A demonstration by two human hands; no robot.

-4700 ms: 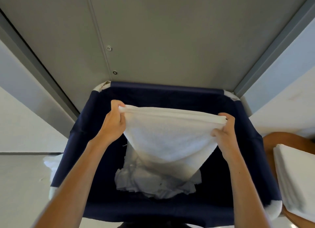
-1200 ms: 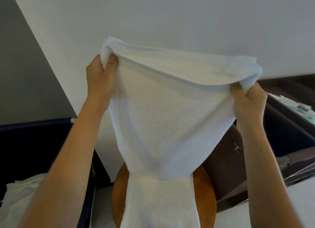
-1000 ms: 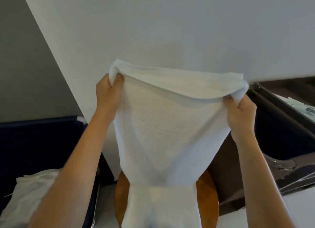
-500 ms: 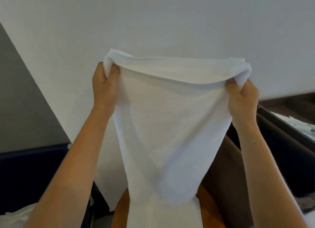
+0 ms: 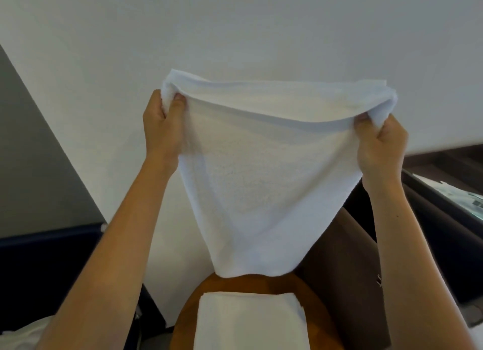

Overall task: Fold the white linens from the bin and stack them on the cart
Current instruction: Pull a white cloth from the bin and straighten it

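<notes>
Above flat folded stack [image 5: 248, 321], nubby towel [image 5: 261, 187], tapering

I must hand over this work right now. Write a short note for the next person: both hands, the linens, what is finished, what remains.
Left hand pinches one top corner of the white towel; right hand pinches the other.
The towel hangs in the air above the folded stack on the round wooden top.
More white linen shows by the blue bin, lower left.
Done: a stack is folded.
Left: fold this towel, stack it, then the remaining linen.
</notes>
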